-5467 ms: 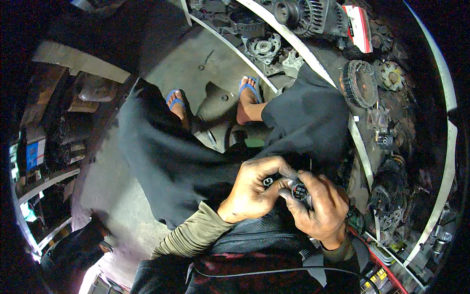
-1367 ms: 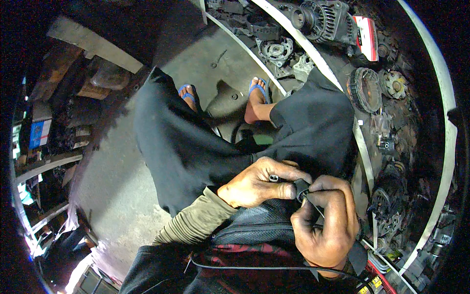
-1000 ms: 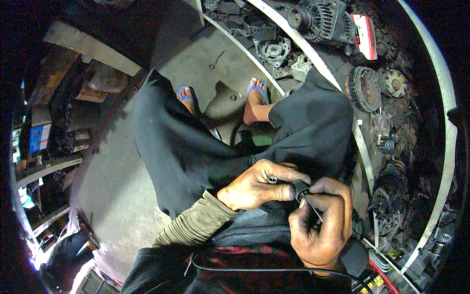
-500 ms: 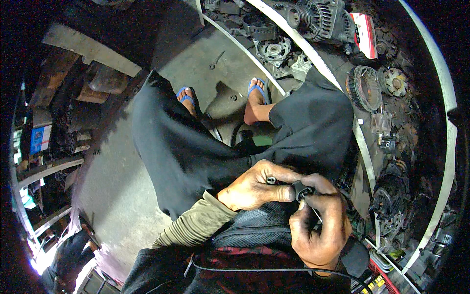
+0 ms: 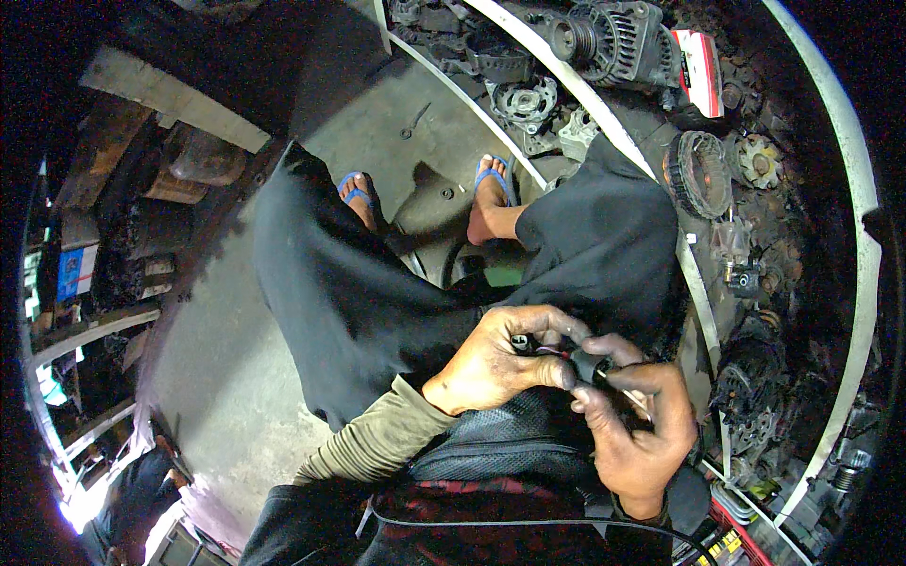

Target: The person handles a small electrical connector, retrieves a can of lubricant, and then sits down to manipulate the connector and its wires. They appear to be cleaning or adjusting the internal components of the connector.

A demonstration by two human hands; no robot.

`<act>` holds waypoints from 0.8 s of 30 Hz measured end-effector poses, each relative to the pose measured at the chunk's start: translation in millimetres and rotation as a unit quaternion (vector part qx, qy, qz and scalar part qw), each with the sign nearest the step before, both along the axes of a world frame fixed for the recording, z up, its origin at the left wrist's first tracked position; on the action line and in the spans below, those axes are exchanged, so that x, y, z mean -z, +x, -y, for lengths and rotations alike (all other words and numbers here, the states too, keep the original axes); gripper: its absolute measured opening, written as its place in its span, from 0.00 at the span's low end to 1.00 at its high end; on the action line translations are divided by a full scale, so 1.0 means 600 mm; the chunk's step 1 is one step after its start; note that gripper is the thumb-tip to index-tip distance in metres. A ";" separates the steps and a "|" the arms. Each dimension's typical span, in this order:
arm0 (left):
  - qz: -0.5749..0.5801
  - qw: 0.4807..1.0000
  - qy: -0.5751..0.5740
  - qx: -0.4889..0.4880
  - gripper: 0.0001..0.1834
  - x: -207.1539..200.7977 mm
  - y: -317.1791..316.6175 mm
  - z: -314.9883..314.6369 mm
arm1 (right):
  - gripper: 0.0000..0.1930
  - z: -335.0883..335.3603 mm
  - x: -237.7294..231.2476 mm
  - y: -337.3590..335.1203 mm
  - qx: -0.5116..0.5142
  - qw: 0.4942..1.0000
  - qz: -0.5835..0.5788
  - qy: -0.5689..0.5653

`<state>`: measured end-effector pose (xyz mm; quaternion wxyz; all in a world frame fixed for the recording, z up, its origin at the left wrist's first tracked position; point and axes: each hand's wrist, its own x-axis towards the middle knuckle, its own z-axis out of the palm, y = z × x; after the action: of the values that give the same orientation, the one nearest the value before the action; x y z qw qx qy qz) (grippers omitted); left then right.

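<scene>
Head view shows both bare hands meeting above the person's lap, with a small dark part (image 5: pixel 587 367) caught between their fingertips. From the left hand (image 5: pixel 505 360) this part lies to the right, at the very ends of the thumb and forefinger; from the right hand (image 5: pixel 644 426) it lies to the upper left, within the curl of the fingers. Neither hand is clearly nearer, since fingertips of both seem to touch it. The left thumb and forefinger close on it in a pinch, while the right hand is curled, its thumb below the part and bent fingers above and beside it. A slim pale rod (image 5: pixel 638 404) sits among those right fingers, seemingly gripped by them; its long axis slants from lower right to upper left, toward the dark part. Whether its tip touches or enters the part is hidden by the fingers. The part's own long axis cannot be told, as too little of it shows. Farther left, a small connector (image 5: pixel 520 342) with a pale end is tucked at the crook of the left thumb and forefinger, apart from the dark part, and a thin reddish wire (image 5: pixel 551 351) shows in the gap between them. Beneath the hands lie a black mesh bag (image 5: pixel 491 441) and dark trousers (image 5: pixel 349 302); a finned, pulleyed machine (image 5: pixel 618 42) stands well apart at the upper right.
</scene>
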<state>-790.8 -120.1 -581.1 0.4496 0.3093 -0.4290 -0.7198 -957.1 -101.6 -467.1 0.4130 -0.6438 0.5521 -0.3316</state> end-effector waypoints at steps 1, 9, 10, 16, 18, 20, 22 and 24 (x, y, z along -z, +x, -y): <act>0.001 1.000 0.011 -0.003 0.16 -0.002 -0.002 0.002 | 0.15 0.000 0.001 -0.005 0.032 0.999 0.035 0.025; 0.009 0.993 0.114 -0.011 0.14 -0.021 0.018 0.012 | 0.12 0.053 0.043 -0.105 -0.001 0.940 0.141 0.311; 0.007 0.992 0.122 -0.004 0.14 -0.016 0.014 0.012 | 0.11 0.059 0.058 -0.113 0.001 0.939 0.110 0.325; 0.152 0.988 0.015 -0.009 0.14 0.003 -0.009 0.003 | 0.07 0.055 0.064 -0.150 0.032 0.964 -0.066 0.255; 0.222 0.972 -0.065 -0.044 0.13 -0.003 -0.008 0.007 | 0.09 0.051 0.059 -0.164 0.115 0.971 -0.137 0.160; 0.298 0.945 -0.118 -0.066 0.12 -0.011 -0.006 0.007 | 0.11 0.051 0.050 -0.178 0.146 0.975 -0.142 0.091; 0.341 0.922 -0.162 -0.084 0.13 -0.014 -0.011 0.007 | 0.11 0.045 0.047 -0.160 0.138 0.984 -0.063 0.094; 0.355 0.916 -0.173 -0.077 0.14 -0.018 -0.018 0.007 | 0.12 0.041 0.051 -0.113 0.121 0.987 -0.003 0.105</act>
<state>-801.3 -124.4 -570.5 0.3689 0.4937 -0.6530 -0.4402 -1024.8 -125.9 -498.0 0.4332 -0.5264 0.6590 -0.3179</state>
